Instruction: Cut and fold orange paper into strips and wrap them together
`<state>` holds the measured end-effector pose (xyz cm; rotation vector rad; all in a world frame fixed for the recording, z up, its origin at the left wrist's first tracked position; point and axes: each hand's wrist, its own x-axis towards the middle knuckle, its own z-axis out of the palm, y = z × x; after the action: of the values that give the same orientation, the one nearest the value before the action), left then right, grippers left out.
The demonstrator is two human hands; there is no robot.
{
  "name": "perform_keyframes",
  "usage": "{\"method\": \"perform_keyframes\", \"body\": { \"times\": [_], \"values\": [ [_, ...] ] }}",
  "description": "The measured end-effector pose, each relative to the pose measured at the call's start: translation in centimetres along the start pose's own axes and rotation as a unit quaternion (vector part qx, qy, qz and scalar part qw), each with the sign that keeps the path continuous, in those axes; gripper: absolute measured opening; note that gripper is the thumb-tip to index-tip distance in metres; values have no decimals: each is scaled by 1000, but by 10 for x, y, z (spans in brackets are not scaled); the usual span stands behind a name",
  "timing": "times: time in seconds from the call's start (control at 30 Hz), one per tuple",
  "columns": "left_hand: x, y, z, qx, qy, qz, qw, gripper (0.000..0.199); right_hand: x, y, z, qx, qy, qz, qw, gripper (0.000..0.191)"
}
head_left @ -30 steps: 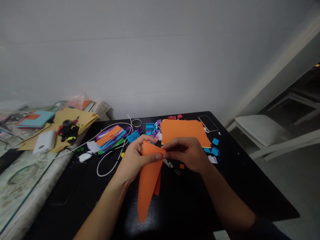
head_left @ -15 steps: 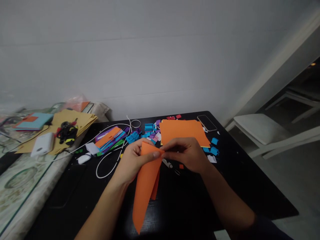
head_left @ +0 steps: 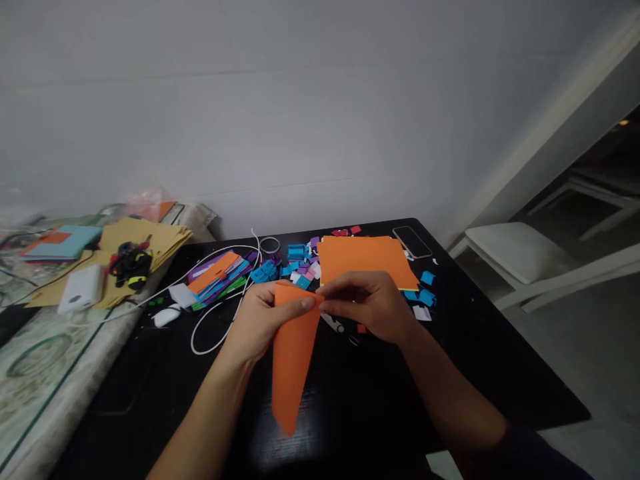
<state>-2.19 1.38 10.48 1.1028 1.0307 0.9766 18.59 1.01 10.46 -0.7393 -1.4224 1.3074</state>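
An orange sheet of paper [head_left: 293,363] hangs curved above the black table, its lower end narrowing to a point. My left hand [head_left: 263,320] grips its upper left part, the thumb lying across the front. At the sheet's upper right corner, my right hand [head_left: 367,303] pinches the edge between thumb and fingers, close to my left thumb tip. Behind my right hand lies a stack of orange sheets [head_left: 367,257] with a yellow edge showing. Partly hidden below the hands is a pair of scissors [head_left: 333,323].
Small blue pieces [head_left: 265,271] and folded coloured papers [head_left: 217,277] lie behind my left hand. A white cable [head_left: 195,333] loops at the left. A phone [head_left: 411,241] rests at the back right. A power bank [head_left: 81,289] and brown envelopes [head_left: 163,243] sit far left.
The sheet's lower end has swung up and slightly right, and its rear flap no longer shows. Both hands keep their grip and have shifted slightly left in view.
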Motion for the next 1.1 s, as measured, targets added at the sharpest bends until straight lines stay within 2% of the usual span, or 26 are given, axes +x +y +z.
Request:
{"method": "perform_keyframes", "body": {
  "times": [0.27, 0.63, 0.87, 1.1],
  "values": [
    [-1, 1, -1, -8, 1, -4, 1000, 30, 3, 1, -3, -11, -7, 0, 1000, 16],
    [-1, -1, -7, 13, -29, -12, 999, 34, 1, -4, -3, -62, -9, 1, 998, 14],
    [1, 0, -10, 66, -95, 29, 993, 21, -2, -4, -9, -89, -55, -23, 994, 13],
    [0, 1, -9, 99, -91, 42, 990, 19, -1, -3, -12, -101, -74, -44, 991, 10]
  ]
}}
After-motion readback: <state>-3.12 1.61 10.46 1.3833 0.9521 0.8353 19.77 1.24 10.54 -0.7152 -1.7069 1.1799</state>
